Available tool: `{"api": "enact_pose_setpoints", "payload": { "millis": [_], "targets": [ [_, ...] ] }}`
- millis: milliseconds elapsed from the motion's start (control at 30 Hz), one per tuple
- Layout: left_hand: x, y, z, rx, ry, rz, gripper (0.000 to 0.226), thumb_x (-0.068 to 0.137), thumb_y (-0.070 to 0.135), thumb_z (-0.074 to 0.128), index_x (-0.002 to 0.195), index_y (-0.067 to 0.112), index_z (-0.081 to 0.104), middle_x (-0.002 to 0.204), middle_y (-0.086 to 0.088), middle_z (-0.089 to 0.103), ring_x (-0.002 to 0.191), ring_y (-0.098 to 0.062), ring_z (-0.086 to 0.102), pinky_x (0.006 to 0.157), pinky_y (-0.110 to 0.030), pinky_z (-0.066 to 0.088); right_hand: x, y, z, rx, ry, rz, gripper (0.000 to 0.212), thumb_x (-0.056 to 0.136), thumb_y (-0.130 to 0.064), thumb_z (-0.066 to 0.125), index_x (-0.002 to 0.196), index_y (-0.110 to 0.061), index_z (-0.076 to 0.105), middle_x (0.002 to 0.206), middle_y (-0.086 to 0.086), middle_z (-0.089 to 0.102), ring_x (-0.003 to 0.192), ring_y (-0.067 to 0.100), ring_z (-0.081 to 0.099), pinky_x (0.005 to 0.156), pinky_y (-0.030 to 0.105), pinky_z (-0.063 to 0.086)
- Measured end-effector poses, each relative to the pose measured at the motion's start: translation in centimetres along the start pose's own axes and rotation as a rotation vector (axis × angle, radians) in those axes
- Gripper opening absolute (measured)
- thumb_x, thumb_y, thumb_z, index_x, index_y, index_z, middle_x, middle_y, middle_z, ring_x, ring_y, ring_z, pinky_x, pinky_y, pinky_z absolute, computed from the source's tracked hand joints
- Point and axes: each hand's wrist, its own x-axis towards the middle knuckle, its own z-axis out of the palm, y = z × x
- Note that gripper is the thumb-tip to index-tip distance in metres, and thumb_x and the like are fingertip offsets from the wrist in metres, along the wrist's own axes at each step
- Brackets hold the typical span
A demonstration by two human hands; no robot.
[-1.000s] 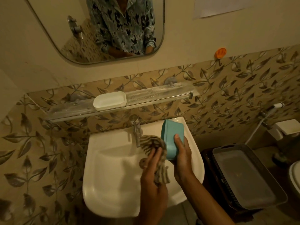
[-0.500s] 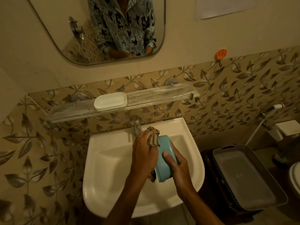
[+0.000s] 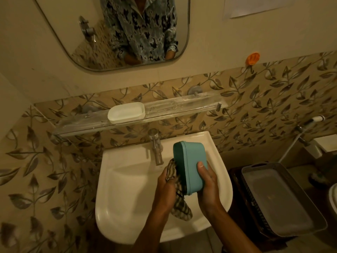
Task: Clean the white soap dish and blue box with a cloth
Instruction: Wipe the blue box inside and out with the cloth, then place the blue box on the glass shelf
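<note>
Over the white sink [image 3: 127,189] my right hand [image 3: 207,185] grips the blue box [image 3: 189,165], tilted on its side with its bottom facing up and right. My left hand [image 3: 166,187] holds a striped cloth [image 3: 177,198] against the box's left side; the cloth's tail hangs down between my wrists. The white soap dish [image 3: 126,113] sits on the glass wall shelf [image 3: 182,106] above the tap, apart from both hands.
A chrome tap [image 3: 155,148] stands at the sink's back, just left of the box. A grey plastic tray [image 3: 280,199] rests on a dark stand to the right. A mirror [image 3: 116,33] hangs above; a spray hose [image 3: 299,136] is on the right wall.
My left hand with the cloth slid down from the box's top edge to its lower left side. The box tipped so more of its bottom shows.
</note>
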Motion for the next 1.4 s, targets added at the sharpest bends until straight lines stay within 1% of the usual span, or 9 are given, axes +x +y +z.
{"api": "enact_pose_setpoints", "payload": {
  "millis": [233,367,500,667,833,933,1067,1200,1400],
  "targets": [
    [-0.8,-1.8,0.4,-0.104,0.052,-0.106,0.039,0.085,0.041,0.051,0.120,0.025,0.058,0.111,-0.008,0.067,0.093,-0.022,0.069,0.079,-0.042,0.058,-0.1,1.5,0.1,-0.182,0.033,-0.149,0.075,0.074,-0.061,0.060,0.137,-0.023,0.047,0.115,0.007,0.065,0.105,0.023,0.065,0.077,0.034,0.057],
    [-1.4,-1.5,0.3,-0.366,0.008,-0.261,0.031,0.097,0.023,0.041,0.111,0.009,0.065,0.102,-0.016,0.072,0.094,-0.031,0.069,0.086,-0.044,0.054,0.8,1.9,-1.3,-0.457,-0.034,-0.313,0.071,0.079,-0.056,0.056,0.142,-0.053,0.023,0.136,-0.010,0.042,0.123,0.006,0.047,0.094,0.021,0.047],
    [-1.7,-1.4,-1.0,-0.488,-0.088,-0.325,0.032,0.095,0.016,0.040,0.108,0.002,0.066,0.105,-0.022,0.069,0.089,-0.034,0.069,0.079,-0.042,0.055,2.2,2.5,-2.8,-0.657,-0.110,-0.389,0.072,0.081,-0.044,0.056,0.141,-0.057,0.018,0.140,-0.010,0.030,0.127,-0.010,0.033,0.095,0.005,0.035],
    [0.2,-0.7,-4.8,-0.514,-0.014,-0.248,0.035,0.079,0.012,0.051,0.106,-0.003,0.067,0.101,-0.026,0.068,0.081,-0.034,0.065,0.078,-0.045,0.053,3.3,3.4,-4.0,-0.620,0.013,-0.342,0.075,0.077,-0.068,0.053,0.142,-0.052,0.020,0.138,-0.002,0.037,0.125,0.011,0.042,0.098,0.029,0.044],
    [6.6,-0.6,-9.7,-0.506,0.261,-0.207,0.030,0.091,0.008,0.036,0.110,0.002,0.058,0.083,-0.022,0.068,0.080,-0.035,0.062,0.078,-0.045,0.050,3.8,4.3,-3.8,-0.320,0.072,-0.141,0.090,0.070,-0.054,0.059,0.147,-0.044,0.014,0.142,0.004,0.039,0.116,0.009,0.052,0.078,0.024,0.055],
    [12.5,-1.3,-12.4,-0.226,0.373,-0.135,0.031,0.086,0.006,0.043,0.115,0.002,0.052,0.094,-0.020,0.066,0.079,-0.030,0.066,0.063,-0.034,0.054,4.0,4.8,-4.1,-0.202,0.098,-0.072,0.095,0.065,-0.050,0.065,0.147,-0.041,0.017,0.139,0.006,0.043,0.117,0.022,0.054,0.077,0.033,0.057],
    [18.3,-0.4,-13.2,0.241,0.438,0.057,0.037,0.080,0.019,0.067,0.111,0.009,0.050,0.103,-0.004,0.062,0.091,-0.021,0.062,0.080,-0.032,0.049,3.6,5.0,-4.1,-0.169,0.096,-0.027,0.100,0.058,-0.047,0.071,0.144,-0.046,0.020,0.135,0.005,0.046,0.112,0.021,0.057,0.075,0.033,0.057],
    [22.7,-2.4,-13.8,0.527,0.369,0.272,0.053,0.069,0.028,0.068,0.117,0.026,0.046,0.110,-0.007,0.061,0.093,-0.026,0.062,0.078,-0.042,0.055,3.4,5.0,-3.8,-0.076,0.112,0.008,0.110,0.045,-0.053,0.084,0.134,-0.065,0.021,0.134,-0.003,0.047,0.113,0.025,0.056,0.085,0.045,0.052],
    [23.5,-5.8,-13.6,1.329,0.037,-0.061,0.078,0.083,0.029,0.059,0.147,0.031,0.014,0.150,-0.009,0.022,0.133,-0.032,0.032,0.108,-0.047,0.030,3.6,4.9,-3.5,-0.040,0.108,0.015,0.100,0.048,-0.044,0.084,0.124,-0.072,0.025,0.131,-0.006,0.048,0.114,0.029,0.054,0.087,0.051,0.050]
  ]
}}
